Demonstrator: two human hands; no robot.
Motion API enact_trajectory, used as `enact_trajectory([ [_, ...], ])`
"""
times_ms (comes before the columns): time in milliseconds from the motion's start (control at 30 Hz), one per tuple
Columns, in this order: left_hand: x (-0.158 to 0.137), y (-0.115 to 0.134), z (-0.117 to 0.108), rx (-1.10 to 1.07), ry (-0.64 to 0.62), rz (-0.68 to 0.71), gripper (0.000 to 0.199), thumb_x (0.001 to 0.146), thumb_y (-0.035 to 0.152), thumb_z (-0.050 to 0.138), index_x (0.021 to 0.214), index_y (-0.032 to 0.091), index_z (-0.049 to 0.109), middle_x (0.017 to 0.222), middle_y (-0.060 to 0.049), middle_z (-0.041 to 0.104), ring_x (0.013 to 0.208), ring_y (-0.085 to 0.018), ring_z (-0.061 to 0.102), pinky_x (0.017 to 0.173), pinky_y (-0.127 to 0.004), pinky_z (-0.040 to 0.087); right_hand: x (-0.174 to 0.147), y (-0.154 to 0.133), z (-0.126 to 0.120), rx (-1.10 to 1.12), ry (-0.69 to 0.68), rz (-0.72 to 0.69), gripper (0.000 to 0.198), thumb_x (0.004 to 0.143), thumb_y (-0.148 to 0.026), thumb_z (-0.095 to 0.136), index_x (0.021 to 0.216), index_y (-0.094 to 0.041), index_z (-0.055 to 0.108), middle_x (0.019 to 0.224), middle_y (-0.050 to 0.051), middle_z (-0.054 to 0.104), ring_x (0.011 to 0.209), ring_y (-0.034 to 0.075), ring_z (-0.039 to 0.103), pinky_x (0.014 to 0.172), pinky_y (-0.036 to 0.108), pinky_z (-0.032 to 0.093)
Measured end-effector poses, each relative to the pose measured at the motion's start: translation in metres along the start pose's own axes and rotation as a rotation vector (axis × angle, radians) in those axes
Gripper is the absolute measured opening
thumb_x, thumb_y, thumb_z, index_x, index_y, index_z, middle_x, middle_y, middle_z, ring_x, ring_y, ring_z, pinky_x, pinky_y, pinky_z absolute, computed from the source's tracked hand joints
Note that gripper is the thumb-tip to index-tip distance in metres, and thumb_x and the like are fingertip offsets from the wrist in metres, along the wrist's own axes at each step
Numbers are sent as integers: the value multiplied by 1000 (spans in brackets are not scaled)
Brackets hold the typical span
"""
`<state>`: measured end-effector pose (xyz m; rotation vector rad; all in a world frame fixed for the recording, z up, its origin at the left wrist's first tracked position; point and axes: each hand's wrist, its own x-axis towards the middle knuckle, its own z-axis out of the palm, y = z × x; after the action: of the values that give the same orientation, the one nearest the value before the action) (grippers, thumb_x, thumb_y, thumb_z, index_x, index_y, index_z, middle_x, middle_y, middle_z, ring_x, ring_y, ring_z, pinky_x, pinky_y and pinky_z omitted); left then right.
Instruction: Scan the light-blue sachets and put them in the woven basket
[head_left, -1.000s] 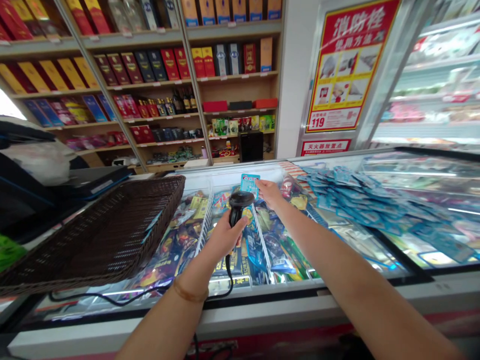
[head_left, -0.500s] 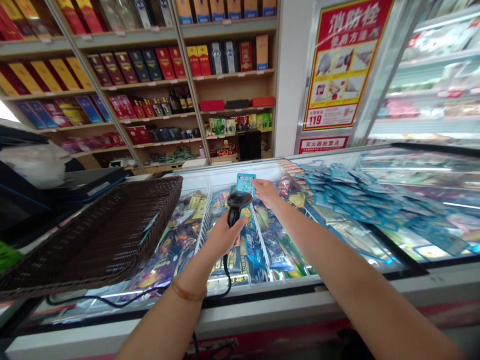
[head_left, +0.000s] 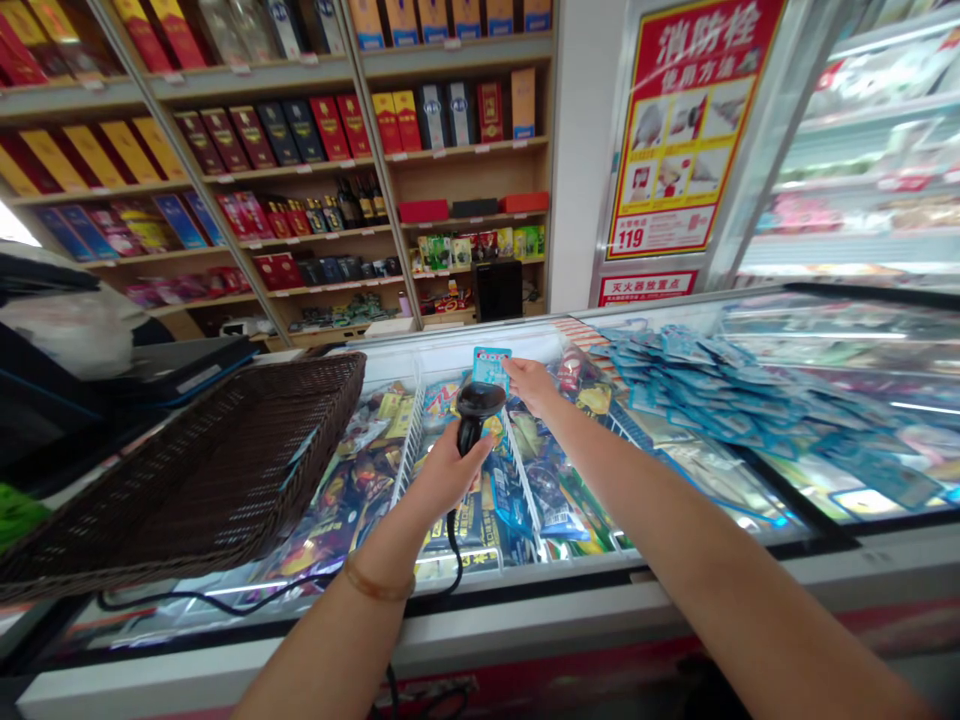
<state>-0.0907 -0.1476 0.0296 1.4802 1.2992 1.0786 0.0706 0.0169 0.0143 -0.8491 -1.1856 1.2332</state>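
Note:
My left hand [head_left: 450, 468] is wrapped round the handle of a black barcode scanner [head_left: 480, 398], whose cable runs down over the freezer's front edge. Just beyond the scanner head, my right hand [head_left: 529, 382] pinches a small flat light-blue packet [head_left: 491, 364] by its right edge, holding it upright. The scanner head covers the packet's lower part. Beneath both hands lies an open chest freezer [head_left: 570, 578] with colourful bagged goods in white wire baskets. To the right, a large heap of similar blue packets [head_left: 697, 385] is spread on the freezer's glass top.
A brown wicker basket [head_left: 187, 450] rests on the freezer's left side, with one blue packet [head_left: 300, 458] inside it. Behind stand wooden shelves [head_left: 465, 175] of boxes and bottles. A red fire-hydrant poster [head_left: 694, 130] hangs on the wall. A black cable [head_left: 217, 602] trails along the front.
Almost nothing differs. Both hands keep their places, with the scanner and the blue packet still held close together.

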Motion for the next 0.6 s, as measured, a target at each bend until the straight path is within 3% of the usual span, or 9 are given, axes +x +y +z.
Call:
enact_trajectory([
  [100, -1, 1, 2, -20, -6, 3, 41, 78, 53, 73, 92, 23, 48, 47, 8, 48, 37, -12, 46, 42, -24, 34, -3, -2, 1, 32, 31, 22, 47, 68, -53, 81, 59, -21, 47, 44, -10, 29, 44, 6, 26, 46, 21, 28],
  [167, -3, 4, 4, -90, 6, 11, 43, 76, 55, 74, 89, 23, 48, 48, 8, 49, 37, -11, 45, 42, -24, 35, -7, -4, 3, 58, 58, 55, 41, 72, -50, 80, 63, -20, 53, 44, -9, 39, 44, 8, 36, 49, 21, 36],
  [333, -14, 25, -6, -340, 222, -37, 49, 72, 61, 73, 88, 22, 48, 62, 6, 55, 40, -8, 48, 41, -22, 37, -20, -11, 22, 139, 156, 236, 17, 87, -27, 69, 74, -18, 64, 56, -3, 64, 56, 12, 61, 62, 23, 52],
  [467, -30, 48, -48, -363, 409, 35, 50, 70, 58, 76, 89, 21, 49, 65, 6, 56, 43, -8, 50, 42, -21, 40, -16, -22, 67, 158, 106, 325, 18, 91, -14, 64, 74, -17, 61, 58, -1, 65, 58, 13, 65, 68, 26, 57],
  [600, -51, 53, -108, -362, 645, 106, 52, 66, 57, 78, 89, 21, 47, 68, 6, 56, 47, -8, 51, 43, -22, 43, -10, -34, 144, 189, -26, 399, 14, 93, -9, 60, 81, -15, 62, 59, 1, 65, 62, 15, 69, 75, 30, 61],
])
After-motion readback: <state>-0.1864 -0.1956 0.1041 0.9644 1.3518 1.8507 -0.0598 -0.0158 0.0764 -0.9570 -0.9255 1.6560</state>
